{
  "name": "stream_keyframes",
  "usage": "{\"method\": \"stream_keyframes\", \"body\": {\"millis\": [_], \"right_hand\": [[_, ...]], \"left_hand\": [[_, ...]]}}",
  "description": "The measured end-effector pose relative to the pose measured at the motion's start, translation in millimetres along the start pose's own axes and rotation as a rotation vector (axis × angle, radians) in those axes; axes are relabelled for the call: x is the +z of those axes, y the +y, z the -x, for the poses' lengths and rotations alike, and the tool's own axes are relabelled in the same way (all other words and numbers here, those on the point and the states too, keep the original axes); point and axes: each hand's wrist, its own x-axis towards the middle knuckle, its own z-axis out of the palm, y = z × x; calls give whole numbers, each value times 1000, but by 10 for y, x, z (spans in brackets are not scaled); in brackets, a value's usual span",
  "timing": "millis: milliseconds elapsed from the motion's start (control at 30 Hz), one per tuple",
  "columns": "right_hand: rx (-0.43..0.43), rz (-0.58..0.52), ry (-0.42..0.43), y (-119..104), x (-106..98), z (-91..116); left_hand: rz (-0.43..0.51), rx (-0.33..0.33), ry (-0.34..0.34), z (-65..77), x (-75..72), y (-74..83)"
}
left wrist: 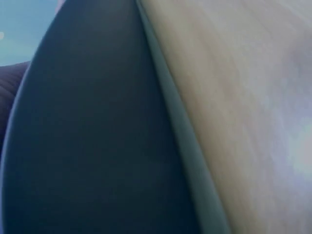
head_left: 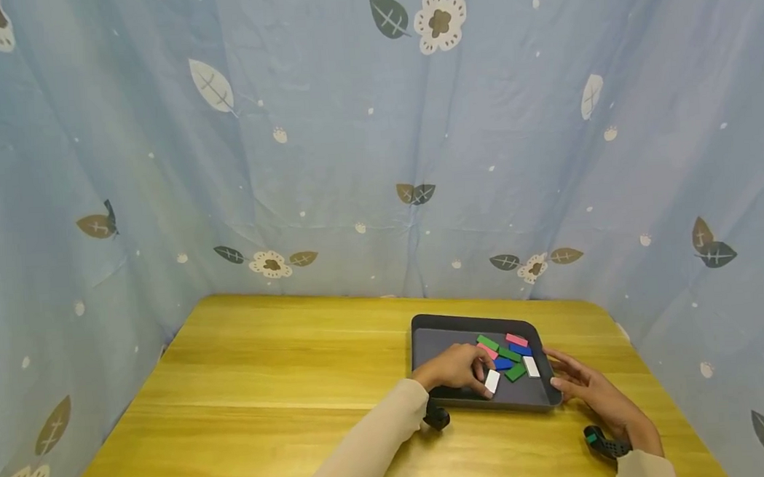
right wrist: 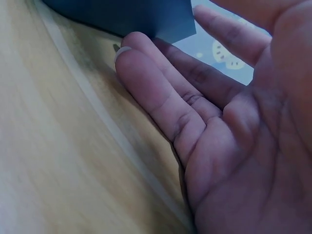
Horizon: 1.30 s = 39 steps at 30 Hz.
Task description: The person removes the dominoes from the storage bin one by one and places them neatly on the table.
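Observation:
A dark grey tray stands on the table with small flat rectangular blocks in its right half. Over the tray's front part, my left hand has its thumb and fingers bent around a white block. My right hand is at the tray's right side, fingers fairly straight and touching its outer wall. In the right wrist view the palm and fingers lie beside the dark tray wall. The left wrist view shows mostly the tray's dark interior; the left fingers' hold is hidden there.
Near the left fingers lie green, blue and pink blocks, plus another white block. The yellow wooden table extends left of the tray. A patterned blue curtain hangs behind and at both sides.

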Motion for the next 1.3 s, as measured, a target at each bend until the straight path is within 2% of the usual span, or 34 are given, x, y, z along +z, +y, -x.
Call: {"method": "stream_keyframes", "body": {"millis": [200,433,600,800,1000,1300], "right_hand": [[-5,-3,-26,13,-20,43],[26,-138,-108,38,-39,53],[25,-101,-93,19,-5,38],[-5,-51,-97,6,21,11],[-16,-18,-68,4,42,-27],[-8,7,35,14,69,-1]], "left_hand": [[42,3,15,77,4,-80],[139,-23,40,153,0,-110],[179,-17,46,196,-74,-120],[220,31,72,331,-289,-108],[219,94,111,563,-591,-156],[208,54,215,971,-960,-410]]}}
